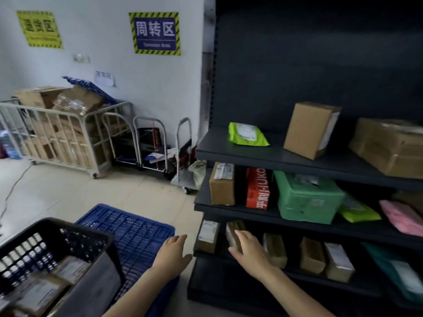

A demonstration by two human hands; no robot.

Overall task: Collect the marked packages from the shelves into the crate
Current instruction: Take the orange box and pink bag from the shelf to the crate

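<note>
Head view, picking at a shelf. The right hand (248, 250) grasps a small brown box (232, 232): its fingers curl over the box's upper right side and the thumb spreads under the near corner. The box is a narrow, upright cardboard block wrapped in glossy tape, and it stands near the left end of the lowest stocked board of the dark metal shelf unit (251, 154). Just beside it on the left stands a similar box with a white label (207, 235). To its right is a row of further taped cardboard boxes (312, 255). The left hand (174, 250) hovers with relaxed, nearly straight fingers and holds nothing, above a blue plastic pallet (137, 227) with a grid surface. The black crate (68, 227) is at lower left, near the person. Its walls are perforated plastic and it contains blurred labelled packages (39, 291). The middle board carries a brown carton (222, 186), a red printed box (257, 188), a green film-wrapped parcel (306, 200) and a soft pink bag (402, 216). The upper board carries a lime-green pouch (248, 135) and a plain cardboard box (309, 129) that is tilted. Against the white wall stands a wire cage cart (57, 133) filled with cardboard, below two signs (154, 33) with hazard-striped borders.
</note>
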